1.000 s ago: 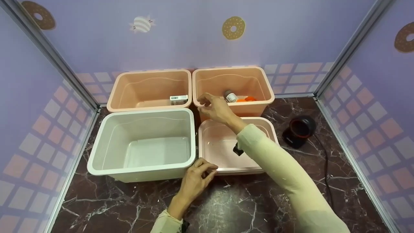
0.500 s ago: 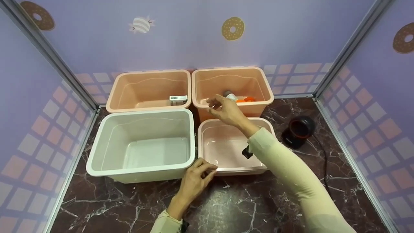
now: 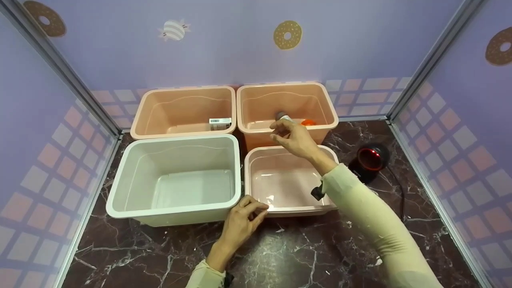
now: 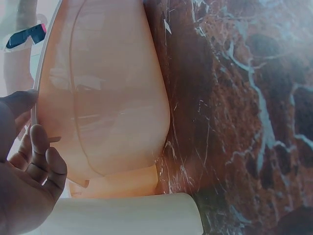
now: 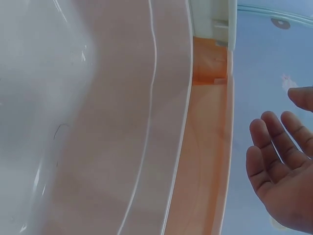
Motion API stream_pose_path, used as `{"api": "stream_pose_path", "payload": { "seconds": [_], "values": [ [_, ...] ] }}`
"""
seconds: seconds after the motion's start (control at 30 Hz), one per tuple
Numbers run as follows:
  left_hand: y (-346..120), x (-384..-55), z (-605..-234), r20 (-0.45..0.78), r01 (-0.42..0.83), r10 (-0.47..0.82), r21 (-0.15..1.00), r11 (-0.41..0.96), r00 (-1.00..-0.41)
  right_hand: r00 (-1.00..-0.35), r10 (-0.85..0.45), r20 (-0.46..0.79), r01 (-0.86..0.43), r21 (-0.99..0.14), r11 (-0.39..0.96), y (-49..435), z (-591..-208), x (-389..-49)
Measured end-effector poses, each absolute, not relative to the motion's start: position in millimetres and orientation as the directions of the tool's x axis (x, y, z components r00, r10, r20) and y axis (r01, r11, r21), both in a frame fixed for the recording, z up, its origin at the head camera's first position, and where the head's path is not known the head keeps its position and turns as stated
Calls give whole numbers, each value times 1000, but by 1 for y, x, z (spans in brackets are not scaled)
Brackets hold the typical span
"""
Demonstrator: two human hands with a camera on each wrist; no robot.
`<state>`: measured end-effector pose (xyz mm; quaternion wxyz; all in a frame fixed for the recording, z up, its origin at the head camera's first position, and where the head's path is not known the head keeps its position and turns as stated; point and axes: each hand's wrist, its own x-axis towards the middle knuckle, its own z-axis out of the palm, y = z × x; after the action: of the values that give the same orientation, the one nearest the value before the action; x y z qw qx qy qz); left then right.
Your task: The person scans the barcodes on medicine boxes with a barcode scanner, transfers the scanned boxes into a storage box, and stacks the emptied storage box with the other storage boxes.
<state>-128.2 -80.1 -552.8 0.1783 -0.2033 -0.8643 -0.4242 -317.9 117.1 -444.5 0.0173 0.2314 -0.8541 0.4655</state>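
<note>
At the front left corner of the low pink bin, my left hand pinches the rim between thumb and fingers. The left wrist view shows that hand at the edge of the pink bin's wall. My right hand hovers over the back of the pink bin, before the right peach bin, holding nothing. Its fingers are relaxed and apart from the thumb in the right wrist view, where the hand shows. It partly covers a white bottle with a grey cap and an orange item in that peach bin.
A deep white bin stands left of the pink one. Behind it, the left peach bin holds a small white box. A black cupped device with a cable stands at right, glowing red inside. Purple panels enclose the marbled table.
My right hand has drawn back to the right and toward me, from the left edge of the right peach bin. The black device now glows red. My left hand stays put.
</note>
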Motion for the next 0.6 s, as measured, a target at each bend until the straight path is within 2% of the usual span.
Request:
{"api": "stream_pose_path", "payload": {
  "seconds": [0.6],
  "values": [
    [-80,-128,-553,471,491,197,658,570,-860,-919,-333,210,-351,-819,453,160,-444,-304]
  ]
}}
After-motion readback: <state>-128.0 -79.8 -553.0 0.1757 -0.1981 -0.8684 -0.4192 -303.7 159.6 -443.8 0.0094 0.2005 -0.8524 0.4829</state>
